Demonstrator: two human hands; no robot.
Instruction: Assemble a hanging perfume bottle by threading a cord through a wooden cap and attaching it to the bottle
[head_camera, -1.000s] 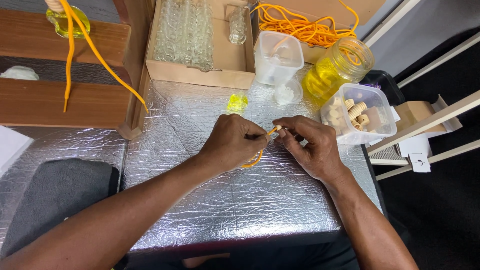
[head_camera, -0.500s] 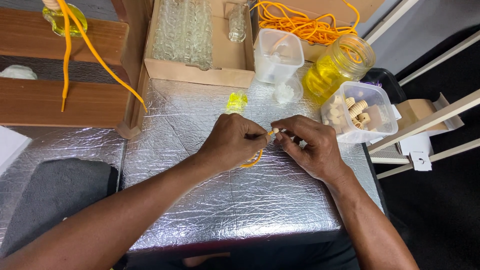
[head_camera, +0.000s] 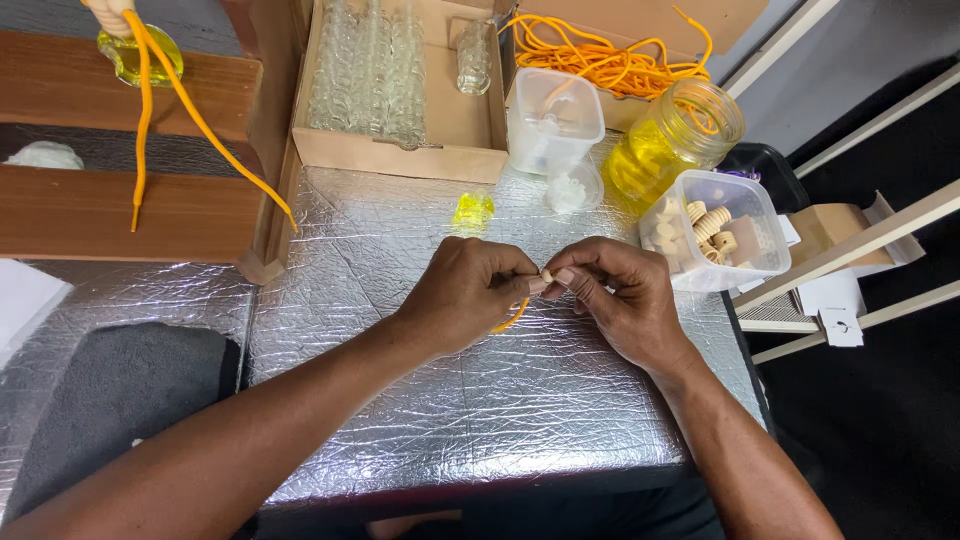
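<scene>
Both hands meet mid-table: left hand (head_camera: 468, 293) and right hand (head_camera: 612, 300) pinch a small wooden bead (head_camera: 547, 276) together. An orange cord (head_camera: 510, 318) loops under the left fingers, over the foil-covered table (head_camera: 400, 400).

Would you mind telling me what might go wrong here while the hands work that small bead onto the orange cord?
The small wooden bead is pinched only by fingertips of the left hand and right hand; it may slip and roll off the crinkled foil table. The orange cord hangs in a loose loop and could pull free. An elbow could perhaps nudge the jar of yellow liquid.
</scene>
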